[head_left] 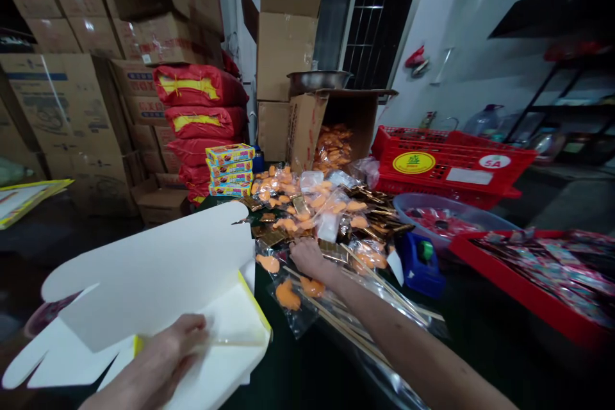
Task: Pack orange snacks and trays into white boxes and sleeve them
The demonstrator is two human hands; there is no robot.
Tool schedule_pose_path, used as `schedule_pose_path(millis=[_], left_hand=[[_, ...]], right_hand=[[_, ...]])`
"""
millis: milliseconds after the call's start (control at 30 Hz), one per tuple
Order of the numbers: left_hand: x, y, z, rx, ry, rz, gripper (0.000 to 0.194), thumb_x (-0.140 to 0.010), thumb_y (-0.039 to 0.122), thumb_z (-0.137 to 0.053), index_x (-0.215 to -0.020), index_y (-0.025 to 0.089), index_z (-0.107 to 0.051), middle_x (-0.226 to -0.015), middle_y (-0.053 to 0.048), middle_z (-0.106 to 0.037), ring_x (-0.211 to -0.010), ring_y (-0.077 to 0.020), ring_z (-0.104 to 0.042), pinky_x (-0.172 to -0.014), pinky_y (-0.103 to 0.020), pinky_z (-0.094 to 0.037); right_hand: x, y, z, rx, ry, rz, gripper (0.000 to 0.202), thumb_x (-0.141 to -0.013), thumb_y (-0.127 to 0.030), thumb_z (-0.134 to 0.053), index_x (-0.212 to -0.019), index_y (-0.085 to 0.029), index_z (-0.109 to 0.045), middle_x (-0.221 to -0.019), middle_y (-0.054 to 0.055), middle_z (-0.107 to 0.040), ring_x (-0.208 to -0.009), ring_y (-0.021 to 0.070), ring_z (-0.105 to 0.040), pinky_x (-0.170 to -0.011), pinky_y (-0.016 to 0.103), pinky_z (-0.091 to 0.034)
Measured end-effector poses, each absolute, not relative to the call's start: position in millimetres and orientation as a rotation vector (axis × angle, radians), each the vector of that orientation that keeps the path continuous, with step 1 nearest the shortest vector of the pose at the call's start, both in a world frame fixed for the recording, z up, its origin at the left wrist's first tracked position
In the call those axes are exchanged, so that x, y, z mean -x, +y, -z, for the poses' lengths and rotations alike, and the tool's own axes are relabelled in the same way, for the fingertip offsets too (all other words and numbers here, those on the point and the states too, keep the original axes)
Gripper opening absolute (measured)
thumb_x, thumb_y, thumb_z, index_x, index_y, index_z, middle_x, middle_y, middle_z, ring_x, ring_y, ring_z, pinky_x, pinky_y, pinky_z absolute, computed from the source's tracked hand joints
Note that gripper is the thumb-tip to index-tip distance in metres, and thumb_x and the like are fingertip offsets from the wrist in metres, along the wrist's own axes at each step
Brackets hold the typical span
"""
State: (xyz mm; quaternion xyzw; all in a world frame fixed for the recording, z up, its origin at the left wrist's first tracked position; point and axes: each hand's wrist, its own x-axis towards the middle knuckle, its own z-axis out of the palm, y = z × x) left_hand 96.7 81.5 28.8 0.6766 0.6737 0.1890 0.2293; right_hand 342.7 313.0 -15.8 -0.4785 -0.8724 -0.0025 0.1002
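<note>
So the backdrop was a wall of stacked cardboard boxes [57, 96] on the left, with a pile of red sacks [202, 115] leaning against them and an open carton [336, 128] further back spilling orange packets. On the right sat a red plastic crate [451, 166], and nearer the camera a red tray [542, 282] full of shiny wrapped stuff, with a bluish basin [446, 214] between the two. The biggest thing up close was a white unfolded box [158, 282], flaps open and a yellow edge showing, lying at the left front of the dark surface [480, 333]. The left hand [168, 352] was clamped on its near edge, thumb on top, fingers curled underneath. Past it, the middle of the surface was buried under a heap of orange snack packets [307, 205] mixed with gold wrappers, and a few long skewers [355, 320] in clear plastic lay under the right forearm. The right hand [307, 256] was stretched out to the near edge of that heap, fingers down among the packets; couldn't tell if it had actually closed on one. A small stack of colorful boxes [230, 170] stood behind the heap, and a blue tape dispenser [420, 262] sat just right of the hand.
</note>
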Motion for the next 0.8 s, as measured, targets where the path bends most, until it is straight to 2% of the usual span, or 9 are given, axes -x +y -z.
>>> schedule_pose_path(millis=[67,100,200,300,400,500,633,700,800], left_hand=[[-108,89,-44,-1.964,1.807,-0.609,0.033,-0.077,0.034,-0.046,-0.104,0.02,-0.061,-0.113,-0.008,-0.059,-0.097,-0.0226,-0.057,-0.082,-0.029,-0.046],[-117,95,-52,-1.977,1.775,-0.642,0.034,-0.08,0.035,-0.044,-0.105,0.02,-0.06,-0.114,-0.009,-0.058,-0.093,-0.0219,-0.058,-0.076,-0.028,-0.048],[-145,122,-69,-1.872,1.67,-0.824,0.033,-0.082,0.036,-0.042,-0.102,0.016,-0.059,-0.095,-0.009,-0.062,-0.073,-0.0169,-0.059,-0.057,-0.024,-0.047],[-170,152,-70,-1.653,1.559,-1.063,0.044,-0.078,0.039,-0.047,-0.114,0.013,-0.05,-0.099,-0.01,-0.057,-0.061,-0.013,-0.056,-0.044,-0.021,-0.043],[-186,167,-69,-1.494,1.384,-1.19,0.062,-0.073,0.043,-0.054,-0.125,0.013,-0.038,-0.103,-0.011,-0.053,-0.065,-0.0142,-0.057,-0.04,-0.021,-0.042],[-188,165,-75,-1.444,1.257,-1.304,0.05,-0.071,0.04,-0.057,-0.111,0.011,-0.051,-0.078,-0.004,-0.058,-0.058,-0.012,-0.054,-0.044,-0.02,-0.042],[-161,150,-74,-1.38,1.475,-1.288,0.033,-0.066,0.038,-0.06,-0.085,0.011,-0.06,-0.055,0.002,-0.052,-0.043,-0.0071,-0.042,-0.041,-0.019,-0.035],[-143,145,-62,-1.375,1.586,-1.057,0.029,-0.063,0.038,-0.06,-0.078,0.013,-0.058,-0.048,0.005,-0.046,-0.041,-0.0079,-0.04,-0.038,-0.019,-0.031],[-127,147,-29,-1.444,1.594,-0.766,0.026,-0.064,0.04,-0.055,-0.064,0.014,-0.052,-0.045,0.004,-0.043,-0.04,-0.0083,-0.037,-0.039,-0.019,-0.028]], right_hand=[[-345,312,12,1.434,-2.499,-0.055,0.014,-0.081,-0.02,-0.053,-0.086,-0.011,-0.062,-0.089,0.01,-0.065,-0.088,0.0215,-0.059,-0.079,0.036,-0.042],[-347,312,8,1.451,-2.448,-0.089,0.015,-0.081,-0.02,-0.051,-0.085,-0.011,-0.062,-0.085,0.012,-0.066,-0.084,0.0222,-0.06,-0.075,0.034,-0.042],[-359,312,-10,1.474,-2.271,-0.195,0.024,-0.085,-0.019,-0.039,-0.087,-0.01,-0.06,-0.078,0.013,-0.066,-0.074,0.0216,-0.06,-0.066,0.031,-0.042],[-364,299,-36,1.37,-2.175,-0.35,0.032,-0.087,-0.023,-0.03,-0.085,-0.01,-0.059,-0.076,0.01,-0.064,-0.068,0.0177,-0.058,-0.061,0.028,-0.043],[-352,266,-59,1.161,-2.174,-0.598,0.036,-0.087,-0.035,-0.031,-0.082,-0.013,-0.059,-0.065,0.002,-0.06,-0.053,0.0118,-0.052,-0.049,0.022,-0.041],[-331,226,-70,0.876,-2.001,-1.087,0.033,-0.081,-0.042,-0.041,-0.081,-0.014,-0.058,-0.055,-0.002,-0.053,-0.044,0.0089,-0.047,-0.041,0.02,-0.037],[-315,197,-51,0.818,-1.705,-1.514,0.039,-0.078,-0.04,-0.045,-0.107,-0.014,-0.051,-0.059,-0.002,-0.057,-0.043,0.0095,-0.05,-0.038,0.019,-0.038],[-318,199,-32,0.906,-1.787,-1.431,0.033,-0.077,-0.032,-0.045,-0.104,-0.014,-0.052,-0.068,0.001,-0.062,-0.045,0.0094,-0.053,-0.039,0.019,-0.039],[-333,215,-11,1.03,-1.952,-1.082,0.021,-0.078,-0.022,-0.041,-0.084,-0.013,-0.059,-0.068,0.004,-0.064,-0.05,0.0102,-0.055,-0.045,0.02,-0.042]])
